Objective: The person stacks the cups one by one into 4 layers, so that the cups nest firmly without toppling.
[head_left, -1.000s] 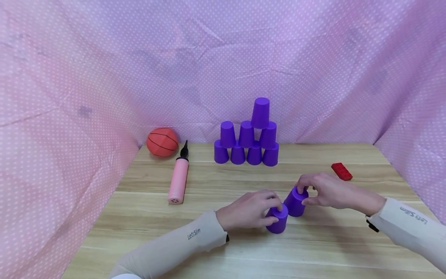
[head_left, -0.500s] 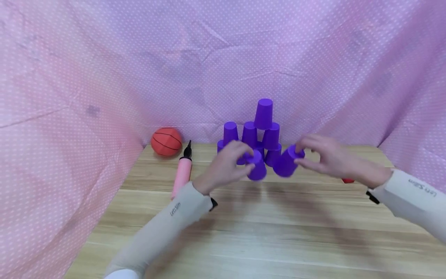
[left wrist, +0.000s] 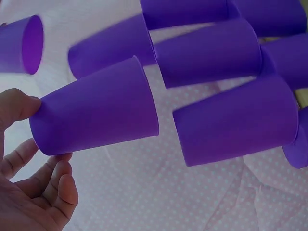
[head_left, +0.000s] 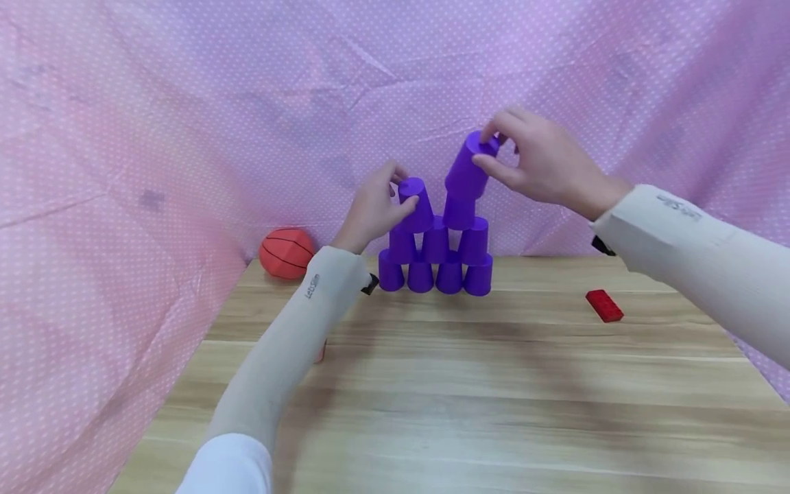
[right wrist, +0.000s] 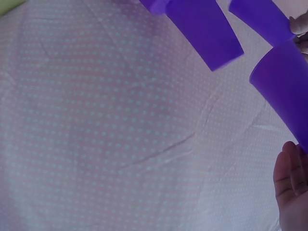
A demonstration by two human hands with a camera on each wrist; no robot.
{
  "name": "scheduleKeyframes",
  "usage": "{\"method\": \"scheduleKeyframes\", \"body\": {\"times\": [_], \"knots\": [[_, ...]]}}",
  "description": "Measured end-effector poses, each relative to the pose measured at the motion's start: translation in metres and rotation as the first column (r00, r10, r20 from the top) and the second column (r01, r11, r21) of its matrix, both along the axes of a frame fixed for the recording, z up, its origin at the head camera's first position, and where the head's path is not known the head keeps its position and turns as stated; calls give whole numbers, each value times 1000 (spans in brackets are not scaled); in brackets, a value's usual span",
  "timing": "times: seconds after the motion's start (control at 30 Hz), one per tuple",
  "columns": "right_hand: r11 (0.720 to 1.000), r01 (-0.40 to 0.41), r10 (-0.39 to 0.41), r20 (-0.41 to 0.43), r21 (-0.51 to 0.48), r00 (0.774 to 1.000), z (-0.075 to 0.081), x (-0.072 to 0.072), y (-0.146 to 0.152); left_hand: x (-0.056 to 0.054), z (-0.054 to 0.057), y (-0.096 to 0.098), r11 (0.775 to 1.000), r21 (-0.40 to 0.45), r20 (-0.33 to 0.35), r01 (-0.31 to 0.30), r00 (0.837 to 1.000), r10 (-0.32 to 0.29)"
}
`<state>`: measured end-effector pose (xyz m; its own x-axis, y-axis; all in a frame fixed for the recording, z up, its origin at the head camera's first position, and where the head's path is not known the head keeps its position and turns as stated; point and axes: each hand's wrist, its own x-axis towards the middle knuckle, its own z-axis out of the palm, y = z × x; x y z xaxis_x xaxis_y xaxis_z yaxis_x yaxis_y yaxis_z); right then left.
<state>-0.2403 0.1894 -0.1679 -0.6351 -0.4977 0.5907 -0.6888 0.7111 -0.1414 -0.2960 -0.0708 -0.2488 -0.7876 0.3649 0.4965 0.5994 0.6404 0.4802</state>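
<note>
My left hand (head_left: 373, 209) pinches a purple cup (head_left: 417, 206) near its base, mouth down and slightly tilted. The left wrist view shows this held cup (left wrist: 96, 108) apart from the stacked cups (left wrist: 236, 120). Higher and to the right, my right hand (head_left: 549, 161) grips another upside-down purple cup (head_left: 464, 171) by its base, tilted. From the head view it partly covers the third-tier cup (head_left: 459, 214); the gap between them is hard to judge. Beneath stand a second-tier row of cups (head_left: 436, 243) and a bottom row (head_left: 420, 276), all upside down.
A red basketball-patterned ball (head_left: 286, 254) sits at the table's back left. Just the end of a pink hand pump (head_left: 321, 353) shows past my left forearm. A red toy brick (head_left: 604, 306) lies on the right of the wooden table (head_left: 481, 412). Pink dotted cloth (head_left: 296, 123) hangs behind.
Both hands have lifted their cups from the front of the table up and back to the stack. The left cup is now over the second tier, the right one around the top cup's height.
</note>
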Motion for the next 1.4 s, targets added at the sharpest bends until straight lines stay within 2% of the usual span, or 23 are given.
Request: {"method": "scheduleKeyframes", "body": {"times": [0.13, 0.23, 0.43, 0.7, 0.93, 1.2, 1.4], "knots": [[997, 65, -68, 85, 35, 994, 12, -17, -16, -14, 2, 3, 998, -37, 87, -44, 995, 47], [993, 88, -96, 125, 74, 987, 18, -31, -25, -21, 2, 5, 998, -41, 135, -56, 989, 61], [989, 87, -109, 192, 122, 975, 22, -52, -40, -30, 2, 9, 999, -33, 146, -33, 989, 38], [983, 109, -143, 247, 147, 958, 21, -64, -53, -32, 2, 10, 999, -38, 167, -17, 986, 23], [981, 109, -147, 252, 159, 957, 17, -73, -57, -34, -1, 9, 999, -45, 163, -11, 987, 18], [978, 134, -173, 275, 157, 946, 17, -73, -59, -34, 0, 7, 998, -55, 164, 6, 986, 3], [979, 139, -176, 271, 152, 946, 16, -74, -59, -34, -2, 6, 998, -61, 169, 15, 986, -5]]}}
